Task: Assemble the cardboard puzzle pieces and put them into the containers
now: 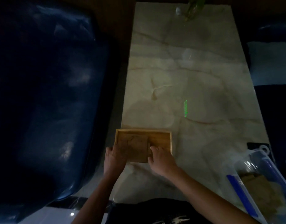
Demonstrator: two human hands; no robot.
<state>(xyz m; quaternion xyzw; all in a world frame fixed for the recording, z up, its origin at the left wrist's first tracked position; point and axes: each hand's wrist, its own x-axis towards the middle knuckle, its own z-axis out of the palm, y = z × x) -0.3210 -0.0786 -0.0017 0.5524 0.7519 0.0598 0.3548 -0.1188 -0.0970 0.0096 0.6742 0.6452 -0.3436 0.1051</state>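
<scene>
A shallow wooden tray [161, 133] lies near the front left of the marble table. A square of joined brown cardboard puzzle pieces [135, 147] rests in its left half and sticks out over the tray's near edge. My left hand [114, 159] holds the square's left side, fingers over its edge. My right hand [160, 159] is at the square's right side, fingertips resting on the tray floor beside it. The dim light hides how firmly either hand grips.
A clear plastic zip bag [258, 183] with blue strips and brown cardboard inside lies at the table's near right corner. A dark blue sofa [47, 94] runs along the left. A glass vase [194, 8] stands at the far end.
</scene>
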